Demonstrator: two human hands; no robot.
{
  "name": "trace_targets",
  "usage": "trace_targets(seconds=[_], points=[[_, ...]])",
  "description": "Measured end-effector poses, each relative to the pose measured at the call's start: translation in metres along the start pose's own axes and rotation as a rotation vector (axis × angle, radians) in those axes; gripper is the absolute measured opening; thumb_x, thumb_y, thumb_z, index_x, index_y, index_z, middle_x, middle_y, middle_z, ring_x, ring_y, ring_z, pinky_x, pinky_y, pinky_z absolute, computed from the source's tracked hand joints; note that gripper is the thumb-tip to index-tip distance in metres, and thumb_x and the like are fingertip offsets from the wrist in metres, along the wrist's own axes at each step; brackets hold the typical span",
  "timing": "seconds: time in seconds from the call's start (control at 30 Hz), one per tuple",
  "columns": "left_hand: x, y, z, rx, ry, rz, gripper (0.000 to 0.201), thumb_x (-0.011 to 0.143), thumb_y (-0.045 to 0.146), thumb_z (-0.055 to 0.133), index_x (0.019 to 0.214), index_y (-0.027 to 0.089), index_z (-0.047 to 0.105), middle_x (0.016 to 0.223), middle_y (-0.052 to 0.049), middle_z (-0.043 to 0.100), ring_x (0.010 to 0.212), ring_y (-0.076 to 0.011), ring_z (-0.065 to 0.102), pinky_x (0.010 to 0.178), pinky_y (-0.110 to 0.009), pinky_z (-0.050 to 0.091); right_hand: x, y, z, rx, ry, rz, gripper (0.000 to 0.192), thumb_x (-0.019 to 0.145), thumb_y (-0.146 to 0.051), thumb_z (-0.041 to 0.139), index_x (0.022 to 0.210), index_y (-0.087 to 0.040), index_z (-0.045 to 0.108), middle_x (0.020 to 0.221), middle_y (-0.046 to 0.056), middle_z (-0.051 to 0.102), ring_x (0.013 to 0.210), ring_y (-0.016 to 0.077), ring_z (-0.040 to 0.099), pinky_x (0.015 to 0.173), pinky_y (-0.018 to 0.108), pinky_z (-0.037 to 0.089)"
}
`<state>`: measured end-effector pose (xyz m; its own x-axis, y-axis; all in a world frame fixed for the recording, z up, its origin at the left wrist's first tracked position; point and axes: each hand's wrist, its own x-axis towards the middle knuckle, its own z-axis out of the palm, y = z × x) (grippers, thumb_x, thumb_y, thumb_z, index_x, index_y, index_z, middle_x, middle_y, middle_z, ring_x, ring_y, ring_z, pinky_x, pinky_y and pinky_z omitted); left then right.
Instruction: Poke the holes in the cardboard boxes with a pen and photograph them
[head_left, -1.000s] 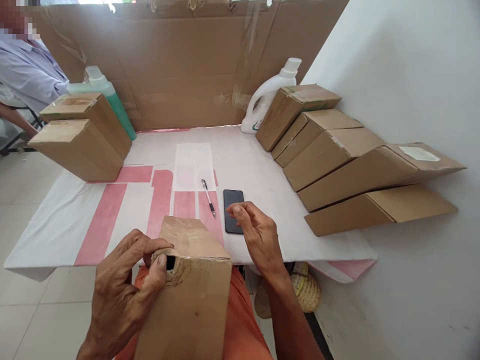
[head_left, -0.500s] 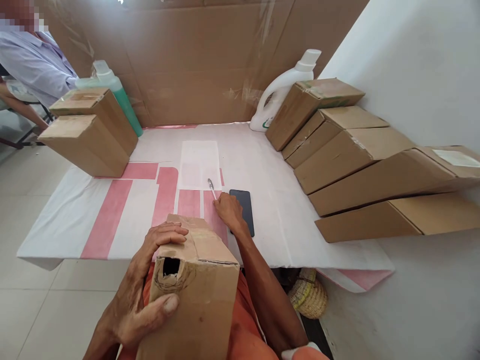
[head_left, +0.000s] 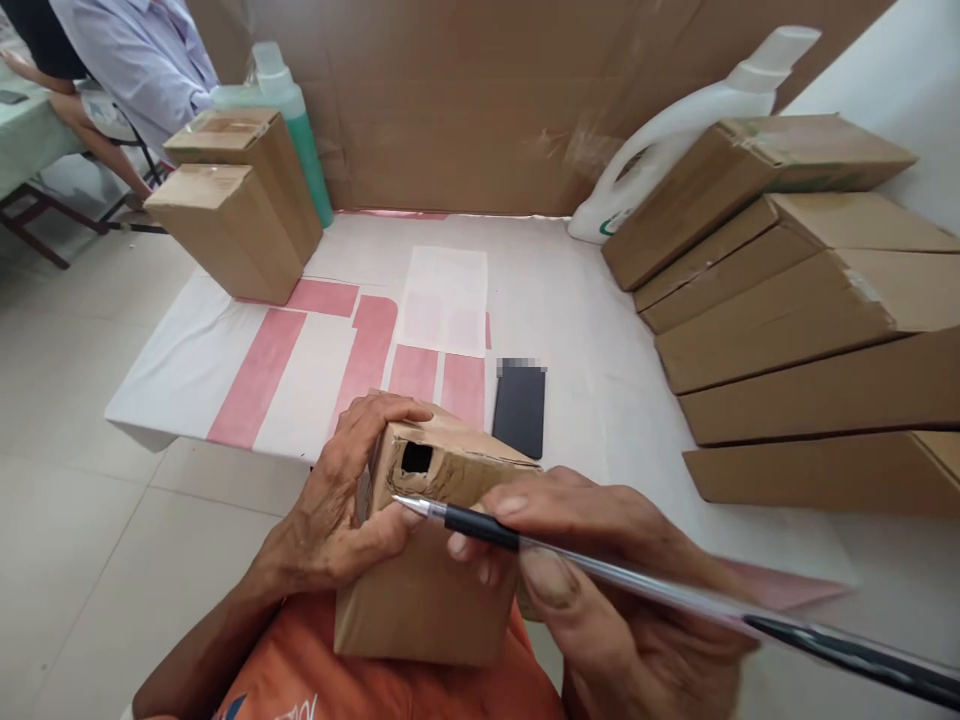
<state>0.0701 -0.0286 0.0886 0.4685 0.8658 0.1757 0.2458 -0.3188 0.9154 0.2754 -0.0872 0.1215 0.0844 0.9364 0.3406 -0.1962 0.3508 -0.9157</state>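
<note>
A cardboard box [head_left: 427, 600] rests against my lap, tilted, with a small square hole cut near its upper left corner and dark scribbled lines around it. My left hand [head_left: 360, 490] grips the box's left side, fingers over the top and thumb on the front below the hole. Close to the camera, my right hand [head_left: 600, 580] pinches a ballpoint pen [head_left: 480, 525] between thumb and fingers. The pen's tip is at the box's front, just under the hole and near my left thumb; whether it touches cannot be made out.
Behind the box, a dark phone [head_left: 519, 410] and a white paper sheet [head_left: 444, 300] lie on the pink-and-white tablecloth [head_left: 157, 385]. Several cardboard boxes [head_left: 787, 310] line the right, beside a white jug [head_left: 675, 130]. Two boxes [head_left: 225, 230] and a green bottle [head_left: 306, 140] stand left; a person [head_left: 135, 60] sits beyond.
My right hand has lifted the pen from the table and brought it to the front of the box. My left hand still holds the box. The view has shifted.
</note>
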Motion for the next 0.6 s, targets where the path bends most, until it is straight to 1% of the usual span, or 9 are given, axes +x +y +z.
trace_targets(seconds=[0.1,0.17,0.27,0.4,0.53,0.6], points=[[-0.002,0.000,0.000,-0.004,0.014,-0.006,0.051,0.094,0.041,0.069,0.142,0.028,0.057,0.140,-0.007,0.061,0.132,-0.0304,0.057,0.110,-0.041,0.044,-0.005,0.017,0.007,-0.091,0.019,-0.023,0.026,0.102,-0.010,0.066,0.116,-0.026,0.080,0.090,0.001,0.079,0.078,0.0155,0.075,0.069,0.028,0.062],[-0.002,0.001,0.001,-0.001,0.024,-0.009,0.051,0.095,0.040,0.070,0.142,0.028,0.056,0.140,-0.007,0.061,0.133,-0.0302,0.057,0.112,-0.042,0.044,-0.004,0.022,0.007,-0.152,0.014,-0.052,0.028,0.100,-0.007,0.066,0.116,-0.027,0.079,0.088,0.000,0.078,0.078,0.0149,0.075,0.072,0.028,0.062],[-0.001,0.002,0.002,-0.001,0.030,-0.004,0.050,0.094,0.039,0.071,0.141,0.027,0.056,0.138,-0.007,0.062,0.131,-0.0296,0.058,0.113,-0.042,0.044,-0.001,0.021,0.007,-0.242,-0.020,-0.078,0.032,0.096,-0.003,0.067,0.115,-0.026,0.079,0.088,-0.001,0.077,0.081,0.0144,0.075,0.075,0.027,0.061],[0.000,0.001,0.001,-0.005,0.035,0.007,0.051,0.092,0.035,0.073,0.139,0.026,0.057,0.137,-0.008,0.063,0.133,-0.0293,0.058,0.114,-0.042,0.044,-0.001,0.016,0.007,-0.289,-0.025,-0.087,0.031,0.095,-0.002,0.067,0.113,-0.025,0.078,0.088,-0.002,0.078,0.080,0.0141,0.075,0.075,0.028,0.062],[0.001,-0.001,-0.001,-0.005,0.037,0.032,0.051,0.087,0.032,0.074,0.135,0.025,0.059,0.134,-0.008,0.064,0.130,-0.0291,0.060,0.112,-0.042,0.045,-0.001,0.013,0.008,-0.312,-0.036,-0.052,0.026,0.095,-0.004,0.066,0.107,-0.024,0.077,0.086,-0.002,0.077,0.075,0.0135,0.074,0.070,0.027,0.061],[0.001,-0.002,-0.002,-0.001,0.036,0.037,0.052,0.085,0.032,0.075,0.134,0.025,0.059,0.134,-0.008,0.065,0.129,-0.0298,0.060,0.112,-0.043,0.045,-0.002,0.011,0.009,-0.320,-0.005,-0.023,0.024,0.097,-0.005,0.065,0.104,-0.024,0.078,0.084,-0.002,0.076,0.071,0.0135,0.073,0.068,0.027,0.059]])
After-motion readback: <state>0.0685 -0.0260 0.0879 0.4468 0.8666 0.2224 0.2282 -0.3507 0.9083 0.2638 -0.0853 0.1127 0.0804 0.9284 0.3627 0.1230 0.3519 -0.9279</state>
